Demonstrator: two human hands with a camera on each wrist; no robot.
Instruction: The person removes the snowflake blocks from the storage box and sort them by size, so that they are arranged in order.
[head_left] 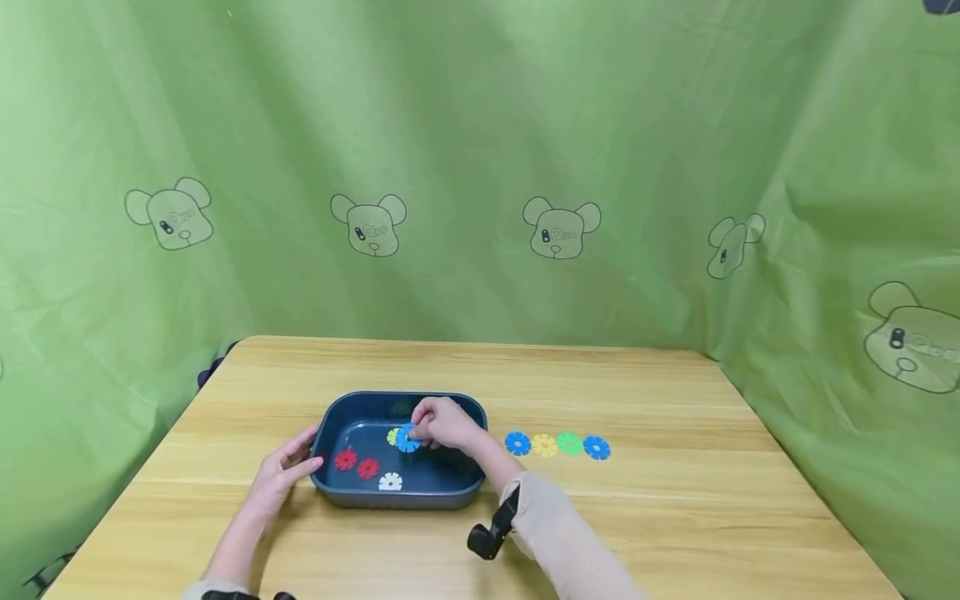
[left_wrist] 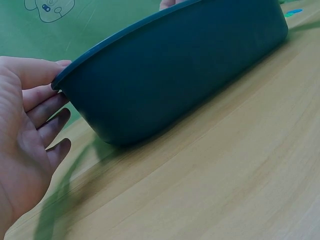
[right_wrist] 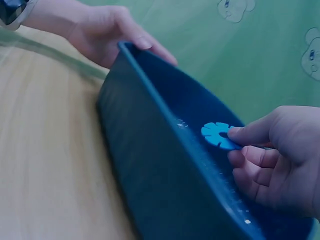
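Note:
A dark blue plastic basin (head_left: 397,500) stands on the table. My left hand (head_left: 276,479) holds its left end, the thumb over the rim and the other fingers along the outside; the left wrist view shows this hand (left_wrist: 30,125) at the rim's corner. Over the inside of the basin, my right hand (head_left: 448,425) pinches a blue notched disc (right_wrist: 217,136) between thumb and fingers. Inside lie two red discs (head_left: 346,459), a white disc (head_left: 391,482) and a yellow-green disc (head_left: 392,436), partly hidden behind the blue one.
Right of the basin, a row of notched discs lies on the wooden table (head_left: 675,500): a blue disc (head_left: 517,443), a yellow disc (head_left: 544,446), a green disc (head_left: 569,443) and another blue disc (head_left: 597,447). A green curtain (head_left: 465,300) hangs behind the table.

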